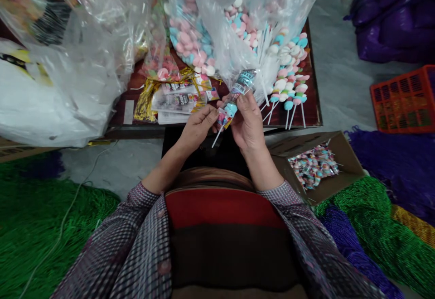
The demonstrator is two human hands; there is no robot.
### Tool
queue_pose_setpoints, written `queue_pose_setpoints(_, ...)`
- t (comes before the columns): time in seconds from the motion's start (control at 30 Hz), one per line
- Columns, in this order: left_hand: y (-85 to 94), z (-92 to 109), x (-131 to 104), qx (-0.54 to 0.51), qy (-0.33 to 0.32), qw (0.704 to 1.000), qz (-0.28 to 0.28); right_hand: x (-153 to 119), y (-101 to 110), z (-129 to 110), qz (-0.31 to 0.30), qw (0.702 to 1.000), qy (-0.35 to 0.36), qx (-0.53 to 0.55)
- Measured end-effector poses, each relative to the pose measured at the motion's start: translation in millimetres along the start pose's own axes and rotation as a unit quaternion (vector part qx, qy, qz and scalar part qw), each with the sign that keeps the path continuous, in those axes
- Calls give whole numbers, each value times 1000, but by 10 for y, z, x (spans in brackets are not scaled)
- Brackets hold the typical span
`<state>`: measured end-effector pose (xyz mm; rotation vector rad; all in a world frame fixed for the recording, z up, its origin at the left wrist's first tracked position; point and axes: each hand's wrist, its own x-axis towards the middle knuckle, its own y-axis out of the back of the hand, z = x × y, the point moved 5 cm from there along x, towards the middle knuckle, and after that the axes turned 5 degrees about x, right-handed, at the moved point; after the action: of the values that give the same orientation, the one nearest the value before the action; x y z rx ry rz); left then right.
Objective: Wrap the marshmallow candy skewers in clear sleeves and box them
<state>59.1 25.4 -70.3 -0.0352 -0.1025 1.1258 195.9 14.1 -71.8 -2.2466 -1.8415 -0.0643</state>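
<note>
A candy skewer in a printed clear wrapper (231, 108) is held between my two hands over the table's front edge, its white stick pointing down toward me. My right hand (249, 120) wraps around the packed candy from the right, thumb on top. At the lower end of the wrapper, my left hand (200, 127) pinches the film near the stick. Just beyond lie flat printed wrappers (178, 102) and gold twist ties (146, 102). Unwrapped candy skewers (287, 77) in pink, white and blue lie to the right of my hands.
Clear bags of pink and blue candies (190, 36) crowd the back of the table. A white plastic bag (50, 104) fills its left side. Below right, an open cardboard box (346, 167) holds wrapped skewers. An orange crate (404, 97) and green strands (367, 222) are on the floor.
</note>
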Motion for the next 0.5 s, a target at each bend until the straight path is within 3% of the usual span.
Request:
queue_pose_setpoints(0.13,24,82,-3,29,-26,999,18,9,55,22,0,1000,5,-3)
queue_pose_setpoints(0.3,-47,129,-23,16,-21,999,-30,13,59,35,-11,1000,-5,14)
queue_pose_setpoints(0.5,8,67,-13,70,-48,996,9,0,46,67,2,999,-31,32)
